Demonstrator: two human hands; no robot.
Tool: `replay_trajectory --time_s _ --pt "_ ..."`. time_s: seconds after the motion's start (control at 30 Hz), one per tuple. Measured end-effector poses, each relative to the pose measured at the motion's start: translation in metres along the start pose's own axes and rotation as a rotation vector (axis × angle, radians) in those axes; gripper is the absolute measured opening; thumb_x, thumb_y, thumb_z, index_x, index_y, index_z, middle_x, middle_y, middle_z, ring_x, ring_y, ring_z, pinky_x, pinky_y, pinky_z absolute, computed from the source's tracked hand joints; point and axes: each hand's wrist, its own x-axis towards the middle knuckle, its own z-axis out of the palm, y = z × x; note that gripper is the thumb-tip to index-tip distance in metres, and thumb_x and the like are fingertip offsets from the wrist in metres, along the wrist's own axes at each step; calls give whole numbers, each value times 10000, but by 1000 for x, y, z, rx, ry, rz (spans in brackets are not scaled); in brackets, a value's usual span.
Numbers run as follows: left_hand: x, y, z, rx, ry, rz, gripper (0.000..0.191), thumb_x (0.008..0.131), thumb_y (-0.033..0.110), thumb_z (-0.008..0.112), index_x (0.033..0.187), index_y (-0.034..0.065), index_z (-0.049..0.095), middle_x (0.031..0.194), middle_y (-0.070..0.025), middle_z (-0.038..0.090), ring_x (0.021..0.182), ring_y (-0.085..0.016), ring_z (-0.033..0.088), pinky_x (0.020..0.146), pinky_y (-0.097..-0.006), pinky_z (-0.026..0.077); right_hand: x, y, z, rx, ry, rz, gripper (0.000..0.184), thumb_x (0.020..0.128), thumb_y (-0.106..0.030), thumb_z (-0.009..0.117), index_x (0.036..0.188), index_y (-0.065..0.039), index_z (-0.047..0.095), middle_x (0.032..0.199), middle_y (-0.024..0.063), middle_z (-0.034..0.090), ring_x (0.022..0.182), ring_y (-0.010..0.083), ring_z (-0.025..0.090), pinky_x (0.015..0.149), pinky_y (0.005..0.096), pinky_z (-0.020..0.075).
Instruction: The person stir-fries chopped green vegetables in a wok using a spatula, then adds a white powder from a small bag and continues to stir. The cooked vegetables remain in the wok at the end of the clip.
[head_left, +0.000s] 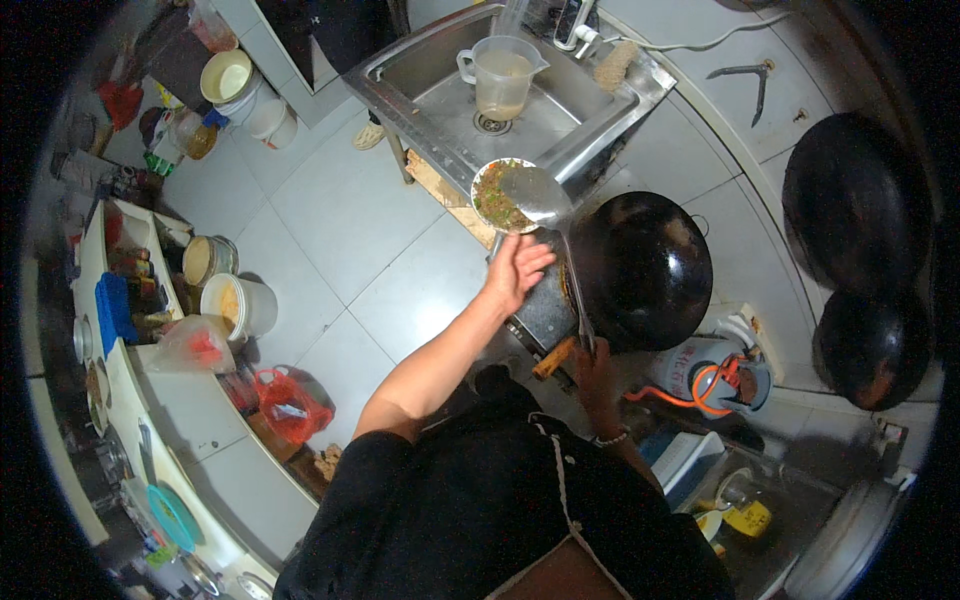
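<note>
A metal wok spatula (546, 199) reaches up from my right hand (598, 379), which is in shadow and closed around its handle. The spatula head overlaps a white-rimmed plate (475, 201) of chopped brown food with green and orange bits (495, 196). Just below the plate's near rim is my left hand (519, 268), its fingers extended and holding nothing. Whether a fingertip touches the rim is hard to tell. To the right sits a dark wok (645, 262), shiny inside. A wooden handle (555, 358) sticks out beside my right hand.
A steel sink (420, 97) ahead holds a clear plastic jug (504, 75) of cloudy liquid. Two dark pans (855, 202) hang at the right wall above a gas cylinder (682, 367) with an orange hose. Buckets (251, 304) and a counter (187, 420) line the left. Another person's shoe (369, 136) shows.
</note>
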Motion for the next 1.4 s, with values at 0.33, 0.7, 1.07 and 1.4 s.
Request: replay_trajectory --time_s 0.33,0.7,1.07,1.4 --pt "52 40 -37 163 316 205 337 809 123 323 1145 120 341 858 -82 537 520 -142 532 367 -207 374 3 93 -31 -79 111 238 273 843 -266 443 988 -34 441 778 148 504 660 252 499 547 372 395" --pt "53 54 -35 289 243 232 424 733 -48 344 1137 78 378 806 -116 540 494 -158 518 351 -262 414 12 158 -43 -677 269 -268 199 800 -141 515 970 -40 491 920 154 479 707 247 515 568 326 454" --pt "-15 53 -89 219 329 382 329 764 5 448 1085 74 460 852 -60 589 538 -93 552 353 -180 407 36 241 -40 -1213 37 -328 313 825 -255 485 1080 -74 486 914 110 505 666 220 505 582 320 450" --pt "-127 106 -182 163 640 482 385 772 -2 425 1150 66 404 929 -62 552 716 -127 589 513 -233 516 135 224 -74 -739 293 347 405 827 -248 479 1168 -40 407 968 149 517 771 282 505 698 399 419"
